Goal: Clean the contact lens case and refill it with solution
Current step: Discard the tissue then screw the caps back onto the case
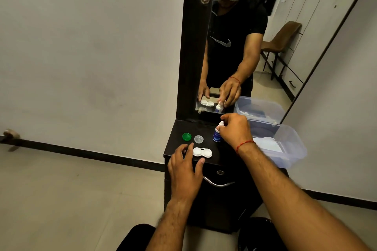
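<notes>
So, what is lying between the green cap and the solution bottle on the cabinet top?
In the head view, only the clear cap lies between the green cap and the solution bottle; otherwise the dark cabinet top is bare.

Both bare forearms reach forward from the bottom of the view. The left hand (184,171) lies palm down with fingers spread and loosely extended, its grip closed on nothing. The right hand (234,129) is further forward and higher, back of the hand up, fingers curled inward and pinched together at the tips. A red thread circles the right wrist.
</notes>
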